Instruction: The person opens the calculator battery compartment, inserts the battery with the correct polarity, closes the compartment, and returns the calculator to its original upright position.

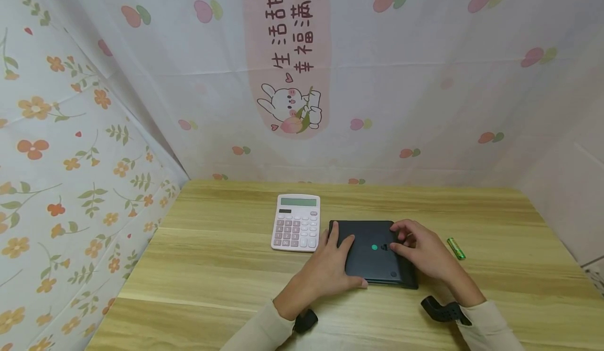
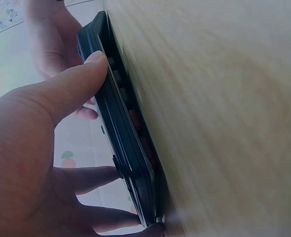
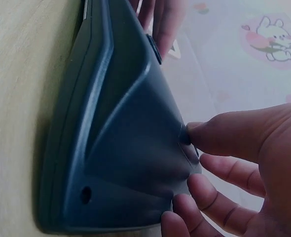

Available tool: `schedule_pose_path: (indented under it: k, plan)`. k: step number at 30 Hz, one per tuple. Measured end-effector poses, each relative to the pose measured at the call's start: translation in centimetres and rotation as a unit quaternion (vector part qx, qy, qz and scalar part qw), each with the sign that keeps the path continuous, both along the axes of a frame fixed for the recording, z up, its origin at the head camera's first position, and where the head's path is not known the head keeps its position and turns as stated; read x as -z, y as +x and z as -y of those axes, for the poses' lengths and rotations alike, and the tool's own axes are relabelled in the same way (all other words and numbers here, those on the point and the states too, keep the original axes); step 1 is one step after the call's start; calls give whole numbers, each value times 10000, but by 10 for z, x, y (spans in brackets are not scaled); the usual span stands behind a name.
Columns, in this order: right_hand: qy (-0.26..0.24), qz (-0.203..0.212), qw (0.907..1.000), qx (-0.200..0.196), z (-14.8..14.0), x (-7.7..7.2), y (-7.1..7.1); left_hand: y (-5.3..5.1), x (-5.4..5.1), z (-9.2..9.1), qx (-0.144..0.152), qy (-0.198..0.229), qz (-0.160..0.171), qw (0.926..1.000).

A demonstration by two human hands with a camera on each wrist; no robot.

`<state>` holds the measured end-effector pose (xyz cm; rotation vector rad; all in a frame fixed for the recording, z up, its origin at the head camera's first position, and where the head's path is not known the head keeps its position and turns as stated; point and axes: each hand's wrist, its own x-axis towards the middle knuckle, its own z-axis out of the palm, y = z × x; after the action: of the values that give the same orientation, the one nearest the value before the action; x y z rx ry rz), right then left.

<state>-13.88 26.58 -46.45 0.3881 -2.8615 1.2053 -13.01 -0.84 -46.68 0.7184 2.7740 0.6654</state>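
Note:
A black calculator (image 1: pixel 363 261) lies face down on the wooden table, its back turned up with a round green sticker (image 1: pixel 375 247) on it. Some of its keys (image 2: pixel 134 120) show along the underside in the left wrist view. My left hand (image 1: pixel 330 270) holds the calculator's left part, the thumb on the near edge and the fingers spread over the back and far edge. At the right end, my right hand (image 1: pixel 427 251) has its thumb on the small battery cover (image 3: pixel 186 148) and its curled fingers against the end. To the right lies a green battery (image 1: pixel 456 249).
A white and pink calculator (image 1: pixel 295 222) lies face up just left of the black one. Patterned cloth (image 1: pixel 212 78) hangs behind the table (image 1: pixel 207 267) and along its left side. Each wrist wears a black strap (image 1: pixel 443 310).

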Motion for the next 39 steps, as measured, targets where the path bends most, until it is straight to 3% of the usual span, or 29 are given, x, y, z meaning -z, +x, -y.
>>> schedule_pose_path:
  k: [12,29,39]
  plan:
    - [-72,296,9994,142,-4,-4,3,0,0,0,-12,10,26,10000]
    - [81,-3,9987,500,-16,-1,-2,0,0,-1,-61,12,66,10000]
    - [19,203,9972,721,-22,2,-5,0,-1,-1,-56,50,61,10000]
